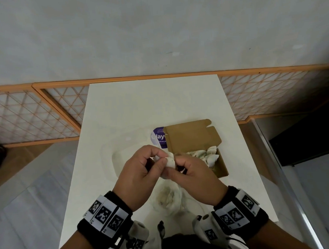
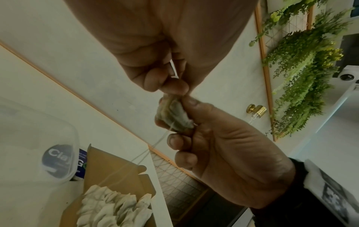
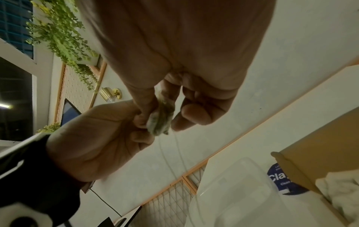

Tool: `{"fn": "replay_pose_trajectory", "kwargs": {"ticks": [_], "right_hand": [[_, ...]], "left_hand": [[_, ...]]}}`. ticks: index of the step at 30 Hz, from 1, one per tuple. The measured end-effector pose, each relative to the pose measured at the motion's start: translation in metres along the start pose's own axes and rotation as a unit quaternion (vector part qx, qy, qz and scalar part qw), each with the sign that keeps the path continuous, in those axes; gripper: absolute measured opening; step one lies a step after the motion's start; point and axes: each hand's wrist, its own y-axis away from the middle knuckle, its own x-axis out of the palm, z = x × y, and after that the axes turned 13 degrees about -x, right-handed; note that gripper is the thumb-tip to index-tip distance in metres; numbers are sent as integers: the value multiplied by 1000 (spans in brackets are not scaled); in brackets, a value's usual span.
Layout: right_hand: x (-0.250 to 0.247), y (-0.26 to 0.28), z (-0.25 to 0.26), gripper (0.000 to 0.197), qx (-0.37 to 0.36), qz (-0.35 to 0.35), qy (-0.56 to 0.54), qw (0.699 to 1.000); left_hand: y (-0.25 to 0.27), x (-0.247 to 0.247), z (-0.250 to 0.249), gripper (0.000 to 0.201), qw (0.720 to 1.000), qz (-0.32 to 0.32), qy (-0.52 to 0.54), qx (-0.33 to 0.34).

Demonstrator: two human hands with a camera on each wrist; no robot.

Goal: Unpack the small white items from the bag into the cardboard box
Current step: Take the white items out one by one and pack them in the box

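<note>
Pinching one small white item [image 1: 170, 161] between both hands, left hand [image 1: 141, 171] and right hand [image 1: 196, 177]; I'd watch its trailing strings [image 2: 136, 158], which could snag the cardboard box [image 1: 221, 165].

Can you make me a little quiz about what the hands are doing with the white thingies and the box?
1. True or false: both hands hold the same small white item.
2. Where are most of the unpacked white items? A) on the floor B) in the cardboard box C) on the wall
3. Fill in: thin ___ hang down from the held item.

Key
1. True: the left hand and the right hand pinch it together above the table.
2. B: a pile lies in the open box.
3. Threads.
</note>
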Motion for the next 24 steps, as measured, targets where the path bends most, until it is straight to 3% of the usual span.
{"fn": "replay_pose_trajectory", "kwargs": {"ticks": [3, 7, 10, 15, 20, 24], "right_hand": [[-10, 3, -6, 28, 22, -24, 42, 999], [-39, 9, -11, 17, 56, -29, 86, 994], [-73, 17, -6, 4, 67, -70, 78, 992], [-130, 34, -16, 10, 72, -109, 148, 980], [-155, 44, -46, 6, 92, -92, 209, 969], [-153, 44, -102, 2, 156, -18, 267, 951]], "left_hand": [[0, 8, -3, 18, 1000, 9, -13, 14], [-5, 14, -1, 20, 1000, 14, 6, -14], [-9, 13, 15, 16, 999, 7, -33, -37], [-8, 12, 47, 12, 992, 22, -94, -87], [-2, 13, 78, 9, 977, 37, -154, -143], [3, 13, 97, 9, 964, 42, -182, -189]]}}
